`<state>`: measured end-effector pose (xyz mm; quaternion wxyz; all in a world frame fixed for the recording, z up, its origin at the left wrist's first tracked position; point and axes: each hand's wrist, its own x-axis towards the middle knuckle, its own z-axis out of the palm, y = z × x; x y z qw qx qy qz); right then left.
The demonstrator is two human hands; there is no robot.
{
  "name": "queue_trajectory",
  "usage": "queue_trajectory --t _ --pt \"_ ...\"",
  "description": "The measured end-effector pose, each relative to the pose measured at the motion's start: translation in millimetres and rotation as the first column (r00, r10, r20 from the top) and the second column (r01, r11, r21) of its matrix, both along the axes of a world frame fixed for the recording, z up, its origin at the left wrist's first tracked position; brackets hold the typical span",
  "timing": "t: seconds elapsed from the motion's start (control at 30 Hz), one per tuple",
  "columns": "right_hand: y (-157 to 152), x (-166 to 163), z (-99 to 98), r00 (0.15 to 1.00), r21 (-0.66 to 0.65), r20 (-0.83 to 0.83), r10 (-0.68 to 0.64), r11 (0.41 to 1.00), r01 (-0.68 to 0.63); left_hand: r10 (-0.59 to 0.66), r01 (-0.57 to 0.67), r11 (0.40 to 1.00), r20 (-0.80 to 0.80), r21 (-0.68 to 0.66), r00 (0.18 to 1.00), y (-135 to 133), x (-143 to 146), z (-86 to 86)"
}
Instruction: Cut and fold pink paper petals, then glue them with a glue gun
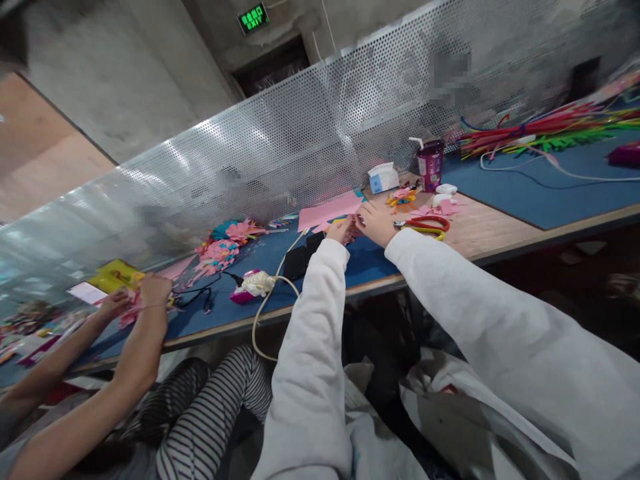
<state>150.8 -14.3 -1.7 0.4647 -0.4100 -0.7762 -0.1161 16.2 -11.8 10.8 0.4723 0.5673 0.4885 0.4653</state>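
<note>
My left hand (341,231) and my right hand (377,223) meet over the blue mat, their fingers drawn together. Between the fingertips is a small, partly hidden bit that I cannot make out. Scissors with red and yellow handles (431,225) lie just right of my right hand. Behind my hands, a pink paper sheet (327,212) rests against the perforated screen. An orange and pink paper flower (401,198) lies beyond my right wrist. A black phone-like slab (296,262) is left of my left hand.
A purple cup with a straw (431,165) and a tissue pack (384,179) stand at the back. A power strip (253,285) and its cable lie to the left. At far left, a co-worker's hands (155,291) handle pink paper. A perforated metal screen (300,133) borders the table.
</note>
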Motion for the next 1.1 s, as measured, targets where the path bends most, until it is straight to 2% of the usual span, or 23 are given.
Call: queue_trajectory --t 0.2,0.37,0.5,0.63,0.87,0.97,1.1 --pt "-5 -3 4.3 0.978 0.056 0.206 0.030 0.998 -0.042 0.042 -0.034 0.997 0.120 -0.069 0.992 -1 2 3.8" --pt "-7 -2 4.7 0.969 0.071 0.245 0.027 0.996 -0.046 0.002 -0.003 1.000 0.114 0.002 0.994 7 -3 -2.9" --pt "-7 -2 2.1 0.985 0.067 0.165 0.049 0.996 -0.061 -0.021 0.017 0.999 0.085 0.040 0.996 12 -7 -8.6" --pt "-3 -1 -1.1 0.998 0.057 0.019 0.061 0.996 -0.062 -0.025 0.024 0.999 0.049 0.028 0.998 10 -6 -6.2" --pt "14 -1 -7.7 0.993 -0.030 -0.111 -0.040 0.999 0.037 -0.090 0.090 0.995 0.015 0.036 0.996 7 -4 -8.1" --pt "18 -2 -11.0 0.995 -0.059 -0.092 0.032 0.998 -0.038 -0.063 0.063 0.998 -0.008 0.016 0.998 8 -2 -11.3" --pt "21 -3 -13.0 0.984 -0.034 -0.119 0.129 0.990 -0.134 -0.103 0.103 0.994 -0.020 -0.022 0.994 9 0 -11.6"
